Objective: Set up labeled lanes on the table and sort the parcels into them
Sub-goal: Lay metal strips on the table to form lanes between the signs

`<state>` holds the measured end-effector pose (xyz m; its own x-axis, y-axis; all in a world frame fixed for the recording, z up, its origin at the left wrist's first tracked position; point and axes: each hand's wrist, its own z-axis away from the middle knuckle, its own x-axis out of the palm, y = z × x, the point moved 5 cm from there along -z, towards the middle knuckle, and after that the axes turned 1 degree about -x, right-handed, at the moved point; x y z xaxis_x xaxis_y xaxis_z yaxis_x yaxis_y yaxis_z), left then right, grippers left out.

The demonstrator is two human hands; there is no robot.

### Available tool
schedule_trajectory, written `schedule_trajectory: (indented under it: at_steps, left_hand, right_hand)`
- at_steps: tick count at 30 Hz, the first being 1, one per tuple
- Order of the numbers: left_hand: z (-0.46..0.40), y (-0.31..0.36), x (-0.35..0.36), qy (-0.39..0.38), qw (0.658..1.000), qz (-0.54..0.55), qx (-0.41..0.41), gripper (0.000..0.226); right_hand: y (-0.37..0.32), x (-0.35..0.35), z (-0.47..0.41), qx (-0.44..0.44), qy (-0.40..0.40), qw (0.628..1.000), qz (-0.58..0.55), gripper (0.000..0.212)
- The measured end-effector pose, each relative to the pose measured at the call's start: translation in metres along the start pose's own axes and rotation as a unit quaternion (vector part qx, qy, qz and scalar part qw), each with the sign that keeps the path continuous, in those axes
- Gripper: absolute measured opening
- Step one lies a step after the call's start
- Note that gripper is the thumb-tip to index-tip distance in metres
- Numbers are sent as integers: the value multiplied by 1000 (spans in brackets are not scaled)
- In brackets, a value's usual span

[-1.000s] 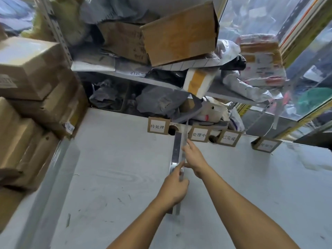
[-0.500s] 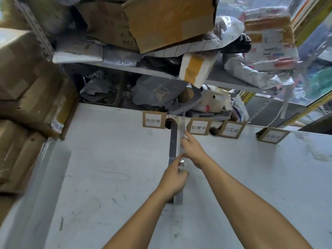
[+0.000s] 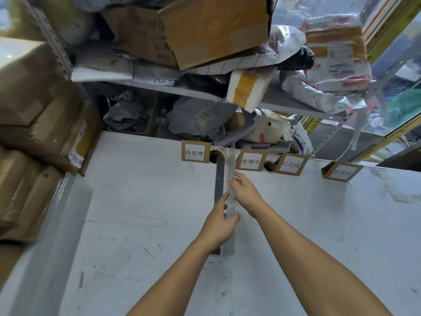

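Here both hands work one lane divider, a grey strip (image 3: 230,179) lying on the worktop (image 3: 136,213) between two label cards, the left hand (image 3: 219,226) pinching it, the right hand (image 3: 245,192) flat-fingered pressing it down; next probably another strip, then parcels.

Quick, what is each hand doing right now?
Left hand: grips the metal divider strip near its lower end.
Right hand: open, straight fingers pressing the strip further up.

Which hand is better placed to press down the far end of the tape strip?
The right hand: its fingers already lie on the tape strip nearer the labels, while the left hand sits nearer.
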<state>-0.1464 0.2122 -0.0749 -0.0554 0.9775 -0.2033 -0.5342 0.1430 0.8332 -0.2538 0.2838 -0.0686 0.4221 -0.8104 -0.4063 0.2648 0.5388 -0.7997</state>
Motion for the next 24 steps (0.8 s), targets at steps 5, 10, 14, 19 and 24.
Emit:
schedule_trajectory:
  at_steps: [5,10,14,19,24]
  left_hand:
    - [15,3,-21,29,999,-8,19,63]
    - [46,2,-71,83,996,-11,38,57]
    - [85,-3,-123,145,988,-28,45,47]
    - [145,-24,-197,257,961,-52,91,33]
    - [201,-75,-269,444,875,-172,92,42]
  right_hand:
    - [-18,-10,26,-68,94,993,16,55]
    - [-56,10,67,-191,144,966,97,51]
    - [-79,59,100,-223,99,965,98,48]
    - [-85,149,140,-220,-45,968,112,49]
    - [-81,236,179,-181,-170,962,113,55]
